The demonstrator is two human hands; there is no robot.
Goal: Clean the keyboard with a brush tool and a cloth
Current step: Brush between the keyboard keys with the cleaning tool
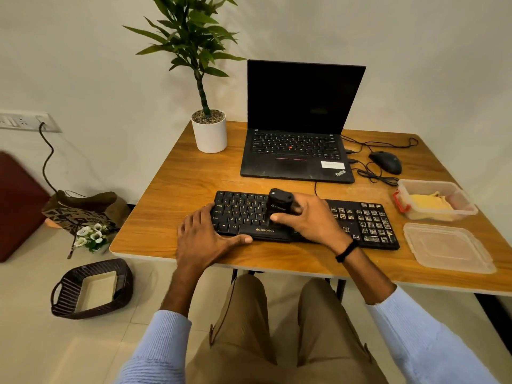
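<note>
"So, grips?"

"Right hand [310,221] curled round the black brush tool [279,202], thumb pinching its near side. Tool stands on the middle keys of the keyboard [360,220]. Left hand [205,239] flat, fingers spread over the keyboard's left end, thumb along its front edge."

"Cloth?"

"Yellow cloth [428,203] in the open container [461,194], right side of the table [180,189], well apart from both hands."

"Risks?"

"Pale grit sits thick on the right-hand keys. Hard strokes could drive it down between keys rather than off. If the left hand lifts, the keyboard may skid toward the laptop [293,151]. Heavy pressure could pop a keycap. Bristles hidden under the tool; contact cannot be confirmed."
</note>
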